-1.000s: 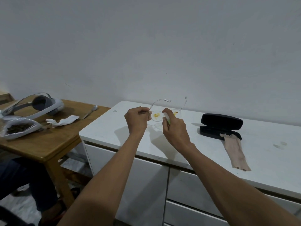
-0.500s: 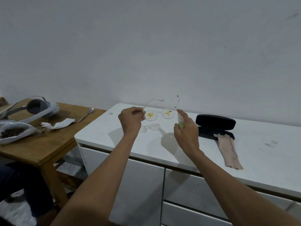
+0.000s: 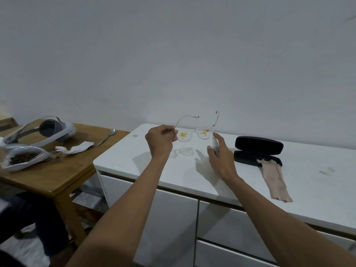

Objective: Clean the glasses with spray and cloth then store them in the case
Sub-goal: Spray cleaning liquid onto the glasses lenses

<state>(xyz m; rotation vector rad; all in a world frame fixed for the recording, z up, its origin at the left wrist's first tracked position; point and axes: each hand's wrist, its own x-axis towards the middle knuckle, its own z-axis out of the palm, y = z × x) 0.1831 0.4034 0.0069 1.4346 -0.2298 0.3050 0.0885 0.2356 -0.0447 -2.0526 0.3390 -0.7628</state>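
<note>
Holding the clear-framed glasses (image 3: 194,132) above the white surface (image 3: 192,170), the left hand (image 3: 160,140) pinches the left temple arm near its hinge, fingers closed on it. Both lenses carry yellow-orange smears, and both temple arms point up and away toward the wall. At the glasses' 4 o'clock, the right hand (image 3: 221,157) grips a small spray bottle (image 3: 215,145) upright, its top just beside the right lens and the index finger raised over the nozzle. Well off toward 3 o'clock from the hands, an open black glasses case (image 3: 258,150) lies on the surface, lid propped up. A beige cloth (image 3: 274,181) hangs from the case's front edge and trails toward the surface's near edge. Out at 9 o'clock stands a wooden table (image 3: 57,170) bearing a white headset (image 3: 50,132), a spoon (image 3: 107,136), crumpled paper (image 3: 74,149) and a plastic bag (image 3: 24,158) of dark bits.
</note>
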